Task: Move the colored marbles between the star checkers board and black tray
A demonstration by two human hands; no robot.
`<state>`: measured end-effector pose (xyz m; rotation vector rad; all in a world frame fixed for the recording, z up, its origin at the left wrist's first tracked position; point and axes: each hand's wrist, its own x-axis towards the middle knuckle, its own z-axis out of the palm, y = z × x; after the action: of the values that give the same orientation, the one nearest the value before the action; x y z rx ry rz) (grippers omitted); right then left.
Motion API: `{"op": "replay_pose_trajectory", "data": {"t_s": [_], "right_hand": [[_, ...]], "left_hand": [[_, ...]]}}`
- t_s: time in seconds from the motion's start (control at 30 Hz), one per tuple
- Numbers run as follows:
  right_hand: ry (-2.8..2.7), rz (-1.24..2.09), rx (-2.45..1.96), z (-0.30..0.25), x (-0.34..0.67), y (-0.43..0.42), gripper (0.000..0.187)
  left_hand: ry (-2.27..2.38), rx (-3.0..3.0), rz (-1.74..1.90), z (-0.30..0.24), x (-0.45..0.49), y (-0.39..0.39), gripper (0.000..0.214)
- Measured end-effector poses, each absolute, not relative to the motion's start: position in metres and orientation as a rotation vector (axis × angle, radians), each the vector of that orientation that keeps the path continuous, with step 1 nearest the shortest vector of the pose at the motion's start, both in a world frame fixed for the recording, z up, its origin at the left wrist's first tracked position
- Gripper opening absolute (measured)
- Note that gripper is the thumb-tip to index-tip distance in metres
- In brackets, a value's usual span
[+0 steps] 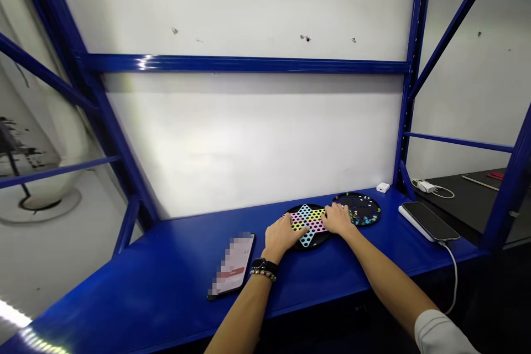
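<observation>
Left grip (282,235) and right grip (338,218) both down on the star game board (309,221).

From here I see the left grip lying palm down on the board's left edge, fingers loosely curled and holding nothing, with a watch (264,264) and a bead bracelet (261,274) on its wrist. The right grip covers the board's right side, fingertips bent down just beside the round marble tray (362,209); I cannot tell whether it pinches a marble. The board sits on the blue shelf (166,265), right of centre, close to the far wall (249,138). A phone (233,265) lies near and left of the left grip. A second phone (429,220), on a cable, lies well to the right, and a small white box (383,187) sits beyond the tray.
</observation>
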<state>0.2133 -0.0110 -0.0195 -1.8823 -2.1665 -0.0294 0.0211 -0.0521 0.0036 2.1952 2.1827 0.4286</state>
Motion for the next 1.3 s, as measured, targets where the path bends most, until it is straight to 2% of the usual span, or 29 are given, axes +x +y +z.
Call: {"op": "replay_pose_trajectory", "data": {"t_s": [0.23,0.63,1.3], "right_hand": [[-2.230,-0.031,-1.886,-0.0192,0.2113,-0.0088,0.046],[-2.221,0.024,-1.912,-0.0201,0.2148,-0.0032,0.042],[-2.185,0.034,-1.900,-0.0241,0.2162,-0.0009,0.047]], "left_hand": [[2.161,2.210,0.444,0.0029,0.0204,-0.0526,0.052],[2.157,2.205,0.450,0.0035,0.0206,-0.0529,0.050],[2.148,2.204,0.437,0.0047,0.0209,-0.0537,0.053]]}}
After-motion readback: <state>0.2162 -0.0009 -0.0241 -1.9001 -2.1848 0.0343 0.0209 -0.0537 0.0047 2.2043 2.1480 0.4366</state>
